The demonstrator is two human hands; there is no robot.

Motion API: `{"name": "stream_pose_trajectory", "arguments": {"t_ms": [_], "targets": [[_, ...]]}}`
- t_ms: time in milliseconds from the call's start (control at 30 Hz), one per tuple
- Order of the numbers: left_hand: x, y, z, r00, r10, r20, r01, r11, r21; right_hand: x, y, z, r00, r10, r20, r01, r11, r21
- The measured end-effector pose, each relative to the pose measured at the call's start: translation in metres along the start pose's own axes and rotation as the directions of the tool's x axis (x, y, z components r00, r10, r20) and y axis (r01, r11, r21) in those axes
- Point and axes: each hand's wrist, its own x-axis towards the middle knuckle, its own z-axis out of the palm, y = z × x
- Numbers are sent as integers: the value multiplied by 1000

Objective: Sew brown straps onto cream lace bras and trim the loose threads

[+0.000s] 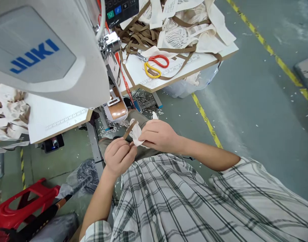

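Close in front of my shirt, both hands are closed at a small bunched piece of white fabric (136,132). My left hand (120,155) pinches a narrow brown strap (130,129) that runs up along the fabric's left side. Fingers of my right hand (160,135) are wrapped round the fabric, and a white corner pokes out above them. Whether the strap is joined to the fabric is hidden by the fingers. Just beyond my hands is the rounded arm end of the sewing machine (116,109).
The machine's large white head (55,80) fills the upper left. Red-and-yellow-handled scissors (154,65) lie on the right tabletop beside heaped brown straps (141,37) and white netted fabric (179,35). More fabric (10,107) is piled at left. A red stool (23,205) stands lower left.
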Motion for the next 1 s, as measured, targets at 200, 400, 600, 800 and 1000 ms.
{"name": "stream_pose_trajectory", "arguments": {"t_ms": [200,400,600,800,1000], "targets": [[-5,-1,-3,999,-39,-2,39,999,-30,2,0,4,1000,10,5,-10,999,49],[-4,4,-4,963,-267,24,268,957,-115,12,-2,4,997,-69,17,68,997,37],[-15,12,7,741,-622,253,670,712,-211,9,17,7,970,46,238,-110,959,260],[-30,37,24,338,-883,327,936,280,-212,89,126,-27,846,498,-190,-447,857,256],[-31,47,32,199,-921,335,966,126,-226,224,229,-53,666,593,-453,-542,801,254]]}}
